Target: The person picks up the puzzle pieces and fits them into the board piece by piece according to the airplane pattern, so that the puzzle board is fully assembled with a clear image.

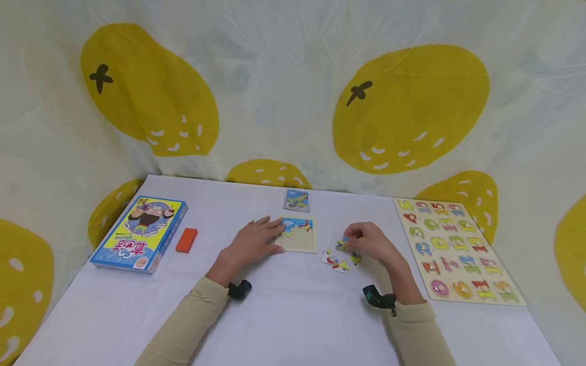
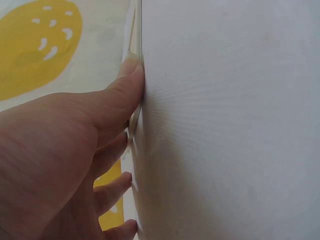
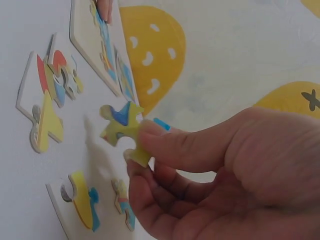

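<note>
My right hand (image 1: pixel 370 244) pinches a yellow-and-blue puzzle piece (image 3: pixel 122 125) between thumb and fingers, held up off the table in the right wrist view. Several loose puzzle pieces (image 1: pixel 340 266) lie below and left of that hand, among them a white-edged one with yellow (image 3: pixel 47 122). The wooden puzzle tray (image 1: pixel 302 245) lies in the middle, with joined sky-blue pieces along its top and bare wood beneath. My left hand (image 1: pixel 256 240) rests with spread fingers at the tray's left edge. In the left wrist view, the left thumb (image 2: pixel 131 75) touches the tray's edge.
Behind the tray lies a small airplane picture (image 1: pixel 296 201). A blue-and-yellow box (image 1: pixel 139 234) and an orange block (image 1: pixel 186 240) are on the left. At the right is a number puzzle board (image 1: pixel 458 251). A patterned curtain (image 1: pixel 279 101) hangs behind the table.
</note>
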`<move>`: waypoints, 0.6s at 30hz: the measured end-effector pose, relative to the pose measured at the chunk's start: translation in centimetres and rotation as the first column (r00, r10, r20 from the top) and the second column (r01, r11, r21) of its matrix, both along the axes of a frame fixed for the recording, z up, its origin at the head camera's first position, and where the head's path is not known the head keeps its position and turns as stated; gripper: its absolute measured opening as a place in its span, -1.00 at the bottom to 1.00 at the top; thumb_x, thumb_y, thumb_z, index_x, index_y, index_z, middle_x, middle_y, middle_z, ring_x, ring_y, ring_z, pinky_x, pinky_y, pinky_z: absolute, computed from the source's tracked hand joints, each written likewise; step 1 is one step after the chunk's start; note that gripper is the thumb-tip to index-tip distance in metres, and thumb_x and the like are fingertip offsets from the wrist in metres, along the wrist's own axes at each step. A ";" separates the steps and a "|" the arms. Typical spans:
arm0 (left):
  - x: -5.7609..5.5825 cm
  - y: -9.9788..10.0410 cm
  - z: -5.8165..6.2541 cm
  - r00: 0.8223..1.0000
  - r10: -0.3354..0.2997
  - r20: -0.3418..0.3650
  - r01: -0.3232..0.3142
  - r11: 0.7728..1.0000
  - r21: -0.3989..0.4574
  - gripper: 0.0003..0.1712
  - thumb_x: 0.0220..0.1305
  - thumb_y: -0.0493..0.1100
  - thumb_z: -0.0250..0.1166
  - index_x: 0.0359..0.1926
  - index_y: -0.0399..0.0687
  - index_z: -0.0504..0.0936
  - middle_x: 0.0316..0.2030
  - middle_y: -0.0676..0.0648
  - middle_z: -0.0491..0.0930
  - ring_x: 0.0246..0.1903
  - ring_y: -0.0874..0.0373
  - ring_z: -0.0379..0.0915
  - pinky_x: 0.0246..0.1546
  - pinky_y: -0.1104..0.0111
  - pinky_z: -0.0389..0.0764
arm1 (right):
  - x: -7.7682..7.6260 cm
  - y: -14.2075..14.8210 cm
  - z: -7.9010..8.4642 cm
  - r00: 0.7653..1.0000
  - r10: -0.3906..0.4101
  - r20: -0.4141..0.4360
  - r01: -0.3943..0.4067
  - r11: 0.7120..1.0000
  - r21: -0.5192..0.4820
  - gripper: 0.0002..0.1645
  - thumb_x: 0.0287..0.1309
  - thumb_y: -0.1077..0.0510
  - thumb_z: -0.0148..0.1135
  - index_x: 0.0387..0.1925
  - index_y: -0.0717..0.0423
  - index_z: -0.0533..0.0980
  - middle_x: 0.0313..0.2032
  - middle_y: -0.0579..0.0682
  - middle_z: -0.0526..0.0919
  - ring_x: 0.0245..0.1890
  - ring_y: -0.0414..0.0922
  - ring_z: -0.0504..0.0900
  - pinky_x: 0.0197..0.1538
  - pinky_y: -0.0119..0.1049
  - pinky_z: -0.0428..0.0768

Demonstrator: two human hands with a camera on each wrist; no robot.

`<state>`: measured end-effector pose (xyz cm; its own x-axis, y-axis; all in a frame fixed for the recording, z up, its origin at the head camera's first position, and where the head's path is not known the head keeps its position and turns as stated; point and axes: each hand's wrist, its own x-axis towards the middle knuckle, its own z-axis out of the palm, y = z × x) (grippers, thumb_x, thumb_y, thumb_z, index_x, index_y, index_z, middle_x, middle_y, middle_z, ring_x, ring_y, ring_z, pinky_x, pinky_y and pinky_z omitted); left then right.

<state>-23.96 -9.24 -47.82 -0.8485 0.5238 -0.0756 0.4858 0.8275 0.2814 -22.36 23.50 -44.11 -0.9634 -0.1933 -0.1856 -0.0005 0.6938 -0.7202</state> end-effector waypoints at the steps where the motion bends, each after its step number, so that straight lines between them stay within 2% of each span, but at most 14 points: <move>1: 0.0 0.0 0.0 1.000 -0.001 -0.002 0.001 1.000 -0.002 -0.15 0.28 0.33 0.22 0.49 0.19 0.25 0.52 0.13 0.16 0.54 -0.06 0.02 0.46 -0.15 0.13 | 0.0 -0.1 0.0 1.000 -0.003 -0.013 0.003 1.000 0.000 -0.93 0.14 0.34 0.26 -0.32 0.18 0.62 -0.47 0.01 0.44 -0.31 -0.07 0.43 -0.28 -0.28 0.40; 6: 0.0 0.0 0.0 1.000 -0.004 -0.004 0.004 1.000 -0.001 -0.16 0.28 0.33 0.22 0.49 0.18 0.25 0.52 0.13 0.17 0.54 -0.07 0.02 0.46 -0.15 0.13 | -0.2 -0.9 -0.3 0.998 -0.021 -0.055 0.021 1.000 0.002 -0.88 0.19 0.34 0.21 -0.28 0.11 0.62 -0.38 0.04 0.43 -0.23 -0.04 0.40 -0.24 -0.26 0.36; 12: 0.2 0.1 0.3 1.000 0.002 0.010 -0.003 1.000 0.003 -0.16 0.29 0.32 0.22 0.49 0.19 0.24 0.52 0.13 0.15 0.55 -0.07 0.00 0.47 -0.15 0.11 | -0.4 -1.9 -0.9 0.997 -0.042 -0.070 0.041 0.999 -0.005 -0.79 0.26 0.34 0.16 -0.18 0.07 0.66 -0.23 0.09 0.53 -0.19 -0.03 0.42 -0.18 -0.27 0.41; 18: 0.3 0.1 0.4 1.000 0.007 0.014 -0.007 1.000 0.006 -0.16 0.29 0.31 0.23 0.49 0.18 0.25 0.52 0.12 0.16 0.54 -0.07 0.00 0.47 -0.15 0.11 | -0.6 -2.9 -1.4 0.991 -0.067 -0.115 0.065 0.998 -0.019 -0.74 0.23 0.35 0.18 -0.08 0.10 0.64 -0.30 0.06 0.55 -0.23 -0.04 0.46 -0.18 -0.28 0.44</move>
